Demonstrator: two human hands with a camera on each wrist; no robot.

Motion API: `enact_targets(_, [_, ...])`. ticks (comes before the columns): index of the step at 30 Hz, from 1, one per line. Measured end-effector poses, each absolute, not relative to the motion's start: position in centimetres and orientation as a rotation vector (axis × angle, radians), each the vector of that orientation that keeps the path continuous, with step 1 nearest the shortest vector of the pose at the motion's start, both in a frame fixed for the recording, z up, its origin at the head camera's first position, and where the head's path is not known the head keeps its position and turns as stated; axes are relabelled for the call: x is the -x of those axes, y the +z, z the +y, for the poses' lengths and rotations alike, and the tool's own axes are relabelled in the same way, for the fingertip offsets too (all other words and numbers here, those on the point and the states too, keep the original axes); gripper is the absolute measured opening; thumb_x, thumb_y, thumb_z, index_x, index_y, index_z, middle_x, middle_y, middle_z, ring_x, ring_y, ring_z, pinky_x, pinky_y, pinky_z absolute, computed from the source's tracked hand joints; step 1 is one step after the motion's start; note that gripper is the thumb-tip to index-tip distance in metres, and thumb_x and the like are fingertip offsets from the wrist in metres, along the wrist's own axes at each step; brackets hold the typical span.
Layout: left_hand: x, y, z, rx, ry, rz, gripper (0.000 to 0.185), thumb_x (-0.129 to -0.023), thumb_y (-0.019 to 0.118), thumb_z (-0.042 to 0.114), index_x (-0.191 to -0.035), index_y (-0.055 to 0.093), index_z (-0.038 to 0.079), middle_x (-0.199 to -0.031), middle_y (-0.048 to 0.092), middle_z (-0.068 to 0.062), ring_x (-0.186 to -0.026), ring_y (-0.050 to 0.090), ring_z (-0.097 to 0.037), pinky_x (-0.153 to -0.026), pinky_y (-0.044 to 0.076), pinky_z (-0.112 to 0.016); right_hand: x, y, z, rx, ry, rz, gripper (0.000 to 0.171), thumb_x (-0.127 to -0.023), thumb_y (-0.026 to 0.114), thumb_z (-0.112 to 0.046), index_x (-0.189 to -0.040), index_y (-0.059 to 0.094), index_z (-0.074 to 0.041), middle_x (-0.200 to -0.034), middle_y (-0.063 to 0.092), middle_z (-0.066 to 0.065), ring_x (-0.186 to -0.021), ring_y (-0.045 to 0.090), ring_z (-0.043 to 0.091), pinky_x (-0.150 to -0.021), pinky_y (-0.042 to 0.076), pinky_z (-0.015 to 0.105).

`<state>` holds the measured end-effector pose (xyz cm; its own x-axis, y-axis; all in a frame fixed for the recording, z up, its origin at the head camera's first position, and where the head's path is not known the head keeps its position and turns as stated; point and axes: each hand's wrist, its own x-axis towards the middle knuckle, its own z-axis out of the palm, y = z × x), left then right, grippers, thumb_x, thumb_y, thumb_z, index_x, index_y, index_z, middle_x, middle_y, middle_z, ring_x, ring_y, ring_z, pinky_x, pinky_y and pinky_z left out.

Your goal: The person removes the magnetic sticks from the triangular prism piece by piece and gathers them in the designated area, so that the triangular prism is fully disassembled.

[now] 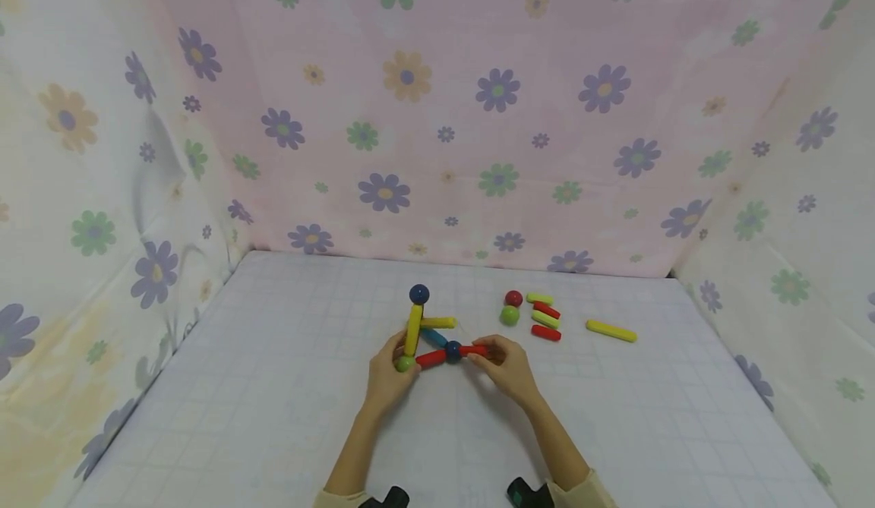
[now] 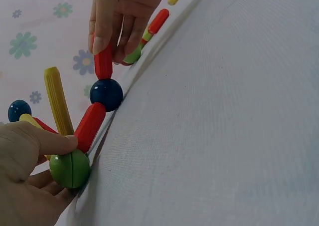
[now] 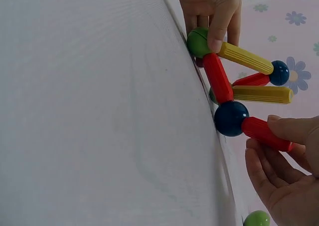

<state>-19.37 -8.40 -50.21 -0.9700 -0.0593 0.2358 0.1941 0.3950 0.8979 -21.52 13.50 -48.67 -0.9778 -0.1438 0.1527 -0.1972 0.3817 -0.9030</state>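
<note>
A frame of ball-and-stick toy pieces stands on the table between both hands. My left hand (image 1: 387, 377) grips its green ball (image 2: 70, 168), thumb on top. From that ball a red rod (image 3: 218, 77) runs to a dark blue ball (image 1: 453, 351). My right hand (image 1: 511, 367) pinches another red rod (image 3: 266, 132) between thumb and fingers, its end against the dark blue ball. A yellow rod (image 1: 413, 331) rises from the green ball to a second dark blue ball (image 1: 419, 294). Behind are another yellow rod (image 1: 439, 323) and a blue rod (image 1: 434, 337).
Right of the frame lie a loose red ball (image 1: 513, 298) and a loose green ball (image 1: 509, 315). Beside them are short yellow-green rods (image 1: 545, 319) and short red rods (image 1: 546, 332). Farther right lies a long yellow rod (image 1: 611, 331). Flowered cloth (image 1: 444, 151) encloses the white table (image 1: 273, 386).
</note>
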Motion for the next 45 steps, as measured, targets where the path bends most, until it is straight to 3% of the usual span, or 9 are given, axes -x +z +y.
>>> enact_targets(6, [19.3,-50.2,-7.8,-0.130,-1.503,-2.367,0.053,-0.074,0.069,-0.006,-0.125,0.055,-0.002,-0.110,0.064,-0.018,-0.102,0.057,-0.033,-0.092,0.044,-0.047,21.5,-48.8,13.9,-0.455,1.702,-2.631,0.023,-0.085,0.069,-0.012,-0.103,0.066,0.002,-0.096,0.067,0.011,-0.081,0.063,0.018,-0.076,0.050,0.019])
enact_targets(14, [19.3,-49.9,-6.9,-0.281,-1.376,-2.194,0.038,-0.065,0.076,-0.008,-0.098,0.059,0.003,-0.080,0.056,-0.007,-0.077,0.049,-0.021,-0.068,0.039,-0.031,21.5,-48.7,13.8,-0.517,1.717,-2.629,0.022,-0.087,0.067,-0.012,-0.103,0.065,0.003,-0.097,0.066,0.013,-0.082,0.063,0.016,-0.076,0.051,0.020])
enact_targets(20, [18.8,-49.0,-6.5,-0.055,-1.541,-2.107,0.030,-0.069,0.076,-0.007,-0.096,0.064,-0.004,-0.086,0.066,-0.016,-0.071,0.061,-0.022,-0.064,0.053,-0.029,21.5,-48.7,13.7,-0.517,1.722,-2.613,0.023,-0.086,0.068,-0.011,-0.103,0.065,0.003,-0.096,0.066,0.014,-0.081,0.064,0.018,-0.076,0.051,0.020])
enact_targets(26, [18.6,-48.7,-5.8,0.161,-1.666,-2.166,0.033,-0.073,0.074,-0.006,-0.104,0.064,-0.009,-0.098,0.067,-0.022,-0.074,0.066,-0.028,-0.065,0.056,-0.030,21.1,-48.0,13.2,-0.593,1.775,-2.573,0.022,-0.085,0.067,-0.005,-0.103,0.064,0.008,-0.097,0.066,0.020,-0.078,0.064,0.018,-0.074,0.050,0.017])
enact_targets(33, [18.4,-49.4,-4.9,0.080,-1.536,-2.301,0.036,-0.073,0.076,-0.002,-0.108,0.066,-0.003,-0.097,0.068,-0.014,-0.076,0.063,-0.022,-0.065,0.054,-0.023,19.7,-45.5,12.2,-0.635,1.812,-2.590,0.021,-0.085,0.064,0.003,-0.102,0.061,0.015,-0.097,0.064,0.029,-0.078,0.064,0.031,-0.072,0.050,0.016])
enact_targets(39, [18.2,-50.0,-4.4,0.019,-1.387,-2.272,0.033,-0.071,0.077,-0.001,-0.103,0.070,0.002,-0.094,0.068,-0.010,-0.082,0.058,-0.021,-0.067,0.053,-0.028,19.4,-45.0,11.8,-0.599,1.830,-2.627,0.023,-0.086,0.064,0.000,-0.104,0.060,0.014,-0.098,0.064,0.028,-0.082,0.063,0.033,-0.073,0.049,0.015])
enact_targets(45, [18.3,-50.7,-4.5,0.074,-1.391,-2.241,0.035,-0.068,0.077,-0.005,-0.102,0.069,0.000,-0.095,0.066,-0.012,-0.087,0.059,-0.023,-0.068,0.054,-0.028,19.3,-45.0,11.7,-0.638,1.847,-2.611,0.023,-0.086,0.063,0.002,-0.104,0.060,0.014,-0.100,0.063,0.029,-0.084,0.063,0.035,-0.074,0.049,0.016])
